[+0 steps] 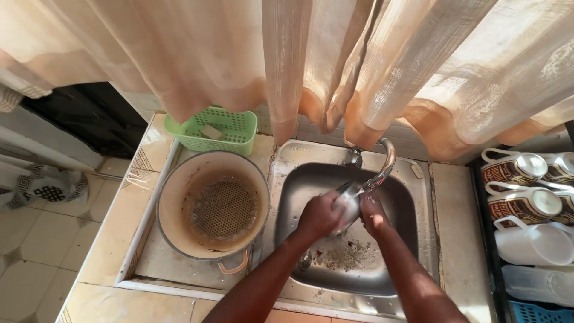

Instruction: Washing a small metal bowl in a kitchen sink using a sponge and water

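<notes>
**Both hands rinse a shiny metal piece under the kitchen tap**

The left hand (320, 215) and the right hand (372, 214) close together around a small shiny rounded metal utensil (348, 200), held above the middle of the square stainless-steel sink (293, 197) and directly below the spout of the curved chrome tap (382, 167). The left hand cups the piece from the side with fingers wrapped; the right grips its other edge. What kind of utensil it is cannot be told, since glare and the fingers hide most of it. To do this step well, it seems wise to keep the piece centred under the spout, turn it slowly so the water reaches every face, and hold it low in the basin so splashes stay inside. Food scraps (344, 254) lie scattered on the sink floor just below the hands, near the drain. On the tiled counter (107, 239) to the left sits a large round cream-coloured pot (179, 203) with a perforated metal strainer (224, 208) lying in its bottom. Behind it stands a green plastic basket (215, 128). Peach-coloured curtains (287, 60) hang over the tap. At far right, brown-and-white mugs (514, 170) rest on their sides in a dark rack (487, 239).
</notes>
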